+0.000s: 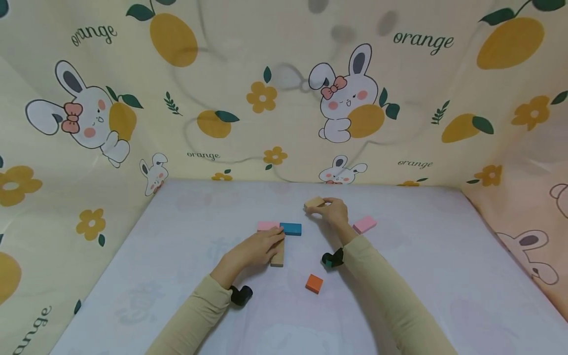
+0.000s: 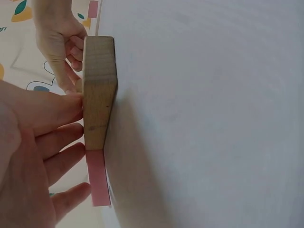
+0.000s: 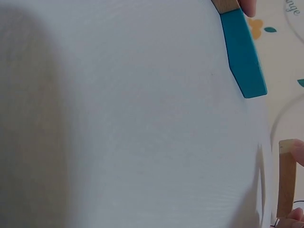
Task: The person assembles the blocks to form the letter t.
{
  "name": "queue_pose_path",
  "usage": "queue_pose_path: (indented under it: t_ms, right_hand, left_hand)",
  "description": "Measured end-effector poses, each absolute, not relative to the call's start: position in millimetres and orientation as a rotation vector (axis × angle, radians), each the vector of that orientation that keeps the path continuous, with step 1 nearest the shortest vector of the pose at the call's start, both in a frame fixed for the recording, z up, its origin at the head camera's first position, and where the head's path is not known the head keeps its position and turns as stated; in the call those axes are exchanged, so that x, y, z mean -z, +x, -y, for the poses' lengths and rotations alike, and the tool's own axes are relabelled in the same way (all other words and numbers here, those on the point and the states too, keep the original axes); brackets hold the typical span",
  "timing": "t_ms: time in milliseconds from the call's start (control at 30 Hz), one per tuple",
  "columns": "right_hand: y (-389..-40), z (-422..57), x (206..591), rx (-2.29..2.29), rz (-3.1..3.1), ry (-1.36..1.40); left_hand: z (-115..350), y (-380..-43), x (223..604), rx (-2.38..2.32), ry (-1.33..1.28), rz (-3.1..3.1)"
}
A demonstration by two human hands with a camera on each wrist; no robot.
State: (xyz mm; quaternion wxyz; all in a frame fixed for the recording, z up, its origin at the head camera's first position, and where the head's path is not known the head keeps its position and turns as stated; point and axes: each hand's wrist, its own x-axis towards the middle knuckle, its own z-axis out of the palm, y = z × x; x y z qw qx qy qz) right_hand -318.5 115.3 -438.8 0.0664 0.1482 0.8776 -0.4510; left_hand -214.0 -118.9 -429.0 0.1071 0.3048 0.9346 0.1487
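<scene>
My left hand [image 1: 257,246] lies over the near end of the pink block [image 1: 267,226] and a long wooden block [image 1: 277,256]. In the left wrist view its thumb and fingertips touch the upper edges of the wooden block [image 2: 100,95] and the pink block [image 2: 98,178]. A blue block [image 1: 291,229] lies just right of those fingers. Farther back, my right hand [image 1: 335,212] pinches another wooden block [image 1: 314,201] between thumb and fingers. The right wrist view shows that held wooden block [image 3: 286,183] at its lower right, apart from the blue block [image 3: 244,57].
A second pink block [image 1: 365,224] lies right of my right hand. An orange block [image 1: 314,283] sits nearer, between the forearms. Black wrist cameras hang under both wrists. A printed cloth wall [image 1: 293,148] stands behind the white table [image 1: 213,212].
</scene>
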Motion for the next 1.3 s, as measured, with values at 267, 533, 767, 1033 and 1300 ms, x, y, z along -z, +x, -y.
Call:
queue_pose_path:
  t_ms: [267,533,767,1033,1300]
  right_hand:
    - [-317.7,-115.5,438.1,1.396,-2.63,0.413]
    - [-318.2,-113.1,437.7,1.405,-2.607,0.372]
    - [-316.7,-112.2,438.3,1.404,-2.596,0.339]
    - [-313.7,-110.2,439.2,1.375,-2.646,0.248]
    - [-311.3,-107.8,438.4,1.364,-2.666,0.192]
  left_hand:
    - [119.3,-214.4,428.4,-0.449,0.9,-2.758]
    - [119.6,-215.6,428.8,-0.419,0.916,-2.764]
    - [118.8,-215.2,427.5,-0.386,0.906,-2.753]
    - [118.3,-215.1,427.6,-0.318,0.894,-2.752]
    - [117.6,-215.9,430.0,-0.318,0.868,-2.744]
